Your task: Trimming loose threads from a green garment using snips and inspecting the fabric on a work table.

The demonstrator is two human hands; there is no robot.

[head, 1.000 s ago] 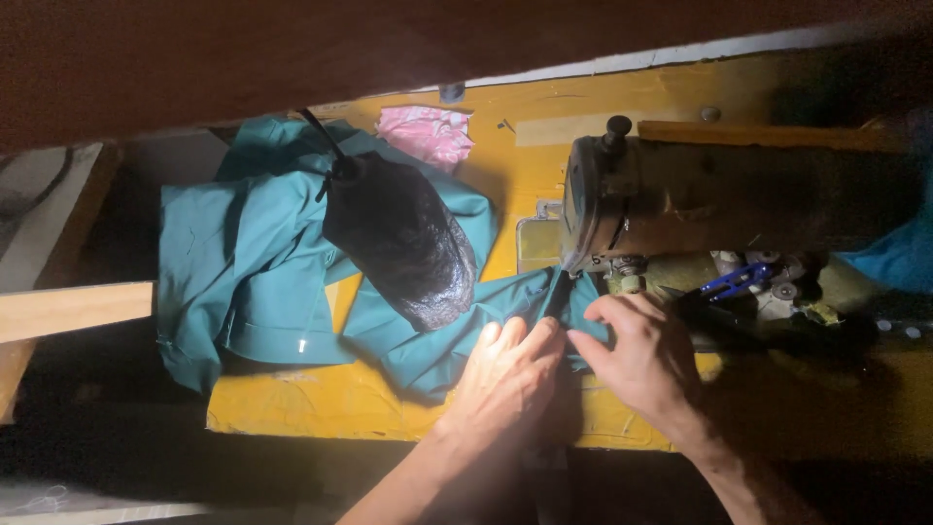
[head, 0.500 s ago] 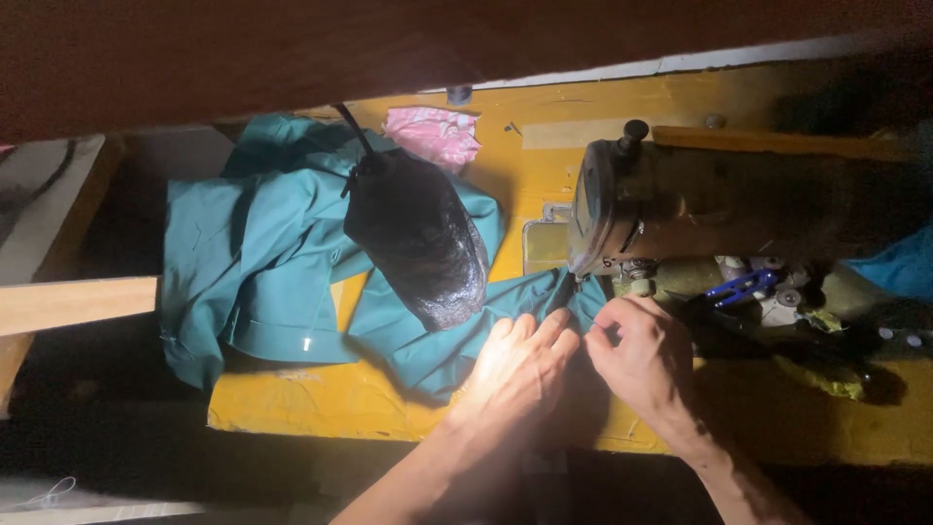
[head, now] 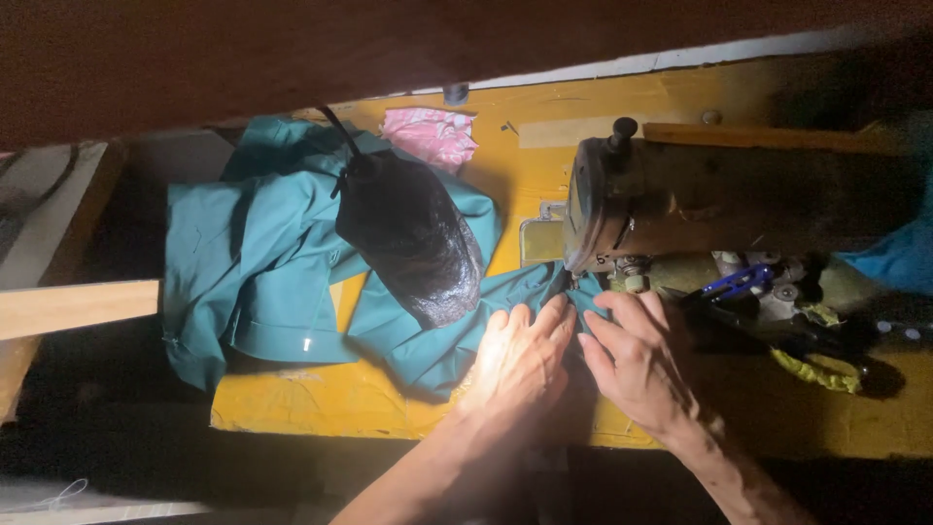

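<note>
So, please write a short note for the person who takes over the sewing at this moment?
Left hand: flat on the teal garment, beside the needle area of the sewing machine.
Right hand: fingers press the cloth just in front of the machine head.
Most of the garment is bunched to the left on the yellow table, under a black lamp.
How much is sewn cannot be told.

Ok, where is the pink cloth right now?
In the head view the pink cloth lies at the far edge of the yellow table, left of the sewing machine, just beyond the teal fabric.
</note>
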